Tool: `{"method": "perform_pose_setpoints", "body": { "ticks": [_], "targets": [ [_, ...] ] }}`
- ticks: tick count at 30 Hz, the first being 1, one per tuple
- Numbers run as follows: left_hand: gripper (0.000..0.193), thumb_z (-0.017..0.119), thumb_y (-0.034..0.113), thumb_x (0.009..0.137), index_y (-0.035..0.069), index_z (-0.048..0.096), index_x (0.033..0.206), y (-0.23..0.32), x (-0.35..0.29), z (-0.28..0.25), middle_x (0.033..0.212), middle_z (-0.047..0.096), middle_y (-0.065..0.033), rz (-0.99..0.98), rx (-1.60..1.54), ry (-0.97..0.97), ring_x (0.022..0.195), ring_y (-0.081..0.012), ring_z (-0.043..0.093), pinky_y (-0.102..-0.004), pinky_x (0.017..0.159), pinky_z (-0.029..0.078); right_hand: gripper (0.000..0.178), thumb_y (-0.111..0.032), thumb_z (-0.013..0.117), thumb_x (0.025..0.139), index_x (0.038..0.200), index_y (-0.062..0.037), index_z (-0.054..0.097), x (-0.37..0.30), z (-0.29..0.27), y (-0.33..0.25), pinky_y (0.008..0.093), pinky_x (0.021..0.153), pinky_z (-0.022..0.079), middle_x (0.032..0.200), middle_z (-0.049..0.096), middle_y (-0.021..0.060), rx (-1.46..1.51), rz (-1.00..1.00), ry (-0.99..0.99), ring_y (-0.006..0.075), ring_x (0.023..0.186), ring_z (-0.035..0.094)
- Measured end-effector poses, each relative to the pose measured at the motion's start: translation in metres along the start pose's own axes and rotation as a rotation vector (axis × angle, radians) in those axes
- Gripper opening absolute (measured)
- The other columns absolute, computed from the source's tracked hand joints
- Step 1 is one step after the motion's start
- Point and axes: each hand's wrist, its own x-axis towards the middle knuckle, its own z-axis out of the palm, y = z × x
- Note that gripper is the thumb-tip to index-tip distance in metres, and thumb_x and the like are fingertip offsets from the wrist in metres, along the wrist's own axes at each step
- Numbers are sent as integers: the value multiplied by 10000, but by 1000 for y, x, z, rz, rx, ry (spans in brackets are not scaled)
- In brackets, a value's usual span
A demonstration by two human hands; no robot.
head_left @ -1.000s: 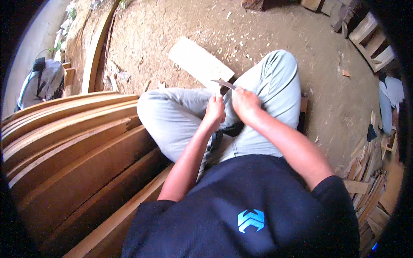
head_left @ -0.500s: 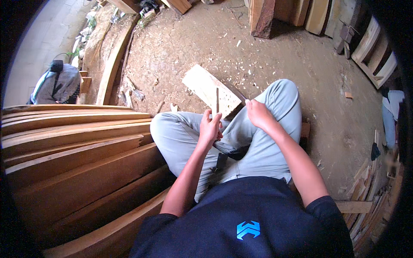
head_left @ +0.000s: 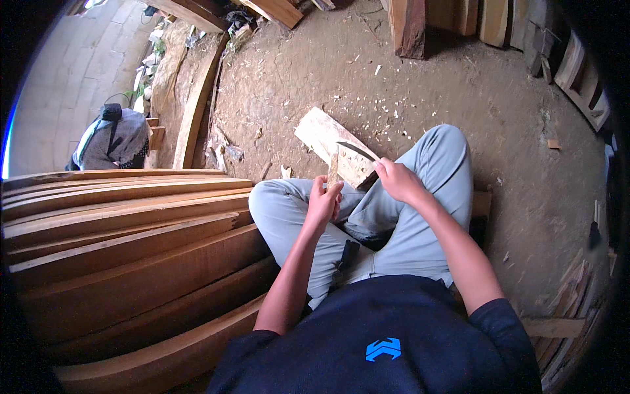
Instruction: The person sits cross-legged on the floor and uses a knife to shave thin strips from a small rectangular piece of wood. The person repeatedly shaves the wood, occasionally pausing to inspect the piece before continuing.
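My left hand (head_left: pixel 324 202) is closed around the lower end of a thin wooden stick (head_left: pixel 333 165), which points up and away from me. In my right hand (head_left: pixel 398 181) is a knife with a dark, slightly curved blade (head_left: pixel 357 150). The blade reaches leftward from my fist, its tip close to the stick's upper end; whether they touch I cannot tell. Behind both lies a pale wooden block (head_left: pixel 317 129), slanted on the ground in front of my crossed legs. My fingers hide the knife's handle.
Long stacked planks (head_left: pixel 131 210) run along my left side. Wood shavings dot the dirt floor (head_left: pixel 295 72). Upright boards (head_left: pixel 407 29) stand at the far right. Another person (head_left: pixel 111 138) is bent over at the far left. Scrap strips (head_left: pixel 564 315) lie at the lower right.
The knife has swung up and left, its blade now across the block near the stick. The stick shows a lighter face. The whole view has shifted slightly.
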Motion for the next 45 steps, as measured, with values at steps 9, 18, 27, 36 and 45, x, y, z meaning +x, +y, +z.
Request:
{"method": "perform_pose_setpoints", "body": {
  "ticks": [9, 18, 27, 36, 45],
  "targets": [
    [285, 597, 190, 907, 56, 554, 1155, -16, 2, 8, 670, 479, 8, -23, 37, 56, 455, -65, 408, -233, 398, 325, 407, -362, 358, 976, 1040, -19, 568, -4, -3, -4, 545, 753, 478, 885, 634, 282, -65, 20, -19, 455, 862, 614],
    [388, 626, 137, 885, 77, 514, 1251, -43, 8, 11, 760, 516, 7, 316, 213, 254, 603, -67, 474, -228, 523, 399, 399, -355, 355, 976, 975, -14, 562, -4, 2, -4, 560, 723, 478, 835, 633, 285, -101, -9, 10, 462, 818, 618],
    [391, 550, 295, 929, 77, 527, 1253, -24, 0, 15, 973, 540, -160, 341, 509, 434, 923, -280, 567, -384, 819, 441, 401, -374, 349, 980, 967, -28, 552, -5, 2, -6, 562, 713, 480, 826, 637, 275, -122, -14, 6, 460, 809, 618],
    [370, 371, 302, 1010, 8, 568, 1117, -25, 2, 10, 743, 510, -65, 223, 170, 167, 516, -141, 516, -289, 450, 409, 385, -379, 366, 978, 994, -44, 556, -10, -7, -10, 547, 746, 459, 882, 636, 255, -60, -24, -85, 446, 867, 605],
    [376, 289, 353, 962, 62, 526, 966, -42, 2, 11, 583, 401, -6, -220, -207, -89, 403, -119, 341, -306, 355, 337, 380, -348, 366, 985, 932, -25, 561, -33, 6, -11, 531, 740, 463, 823, 636, 242, -211, 47, -71, 441, 834, 608]
  ]
}}
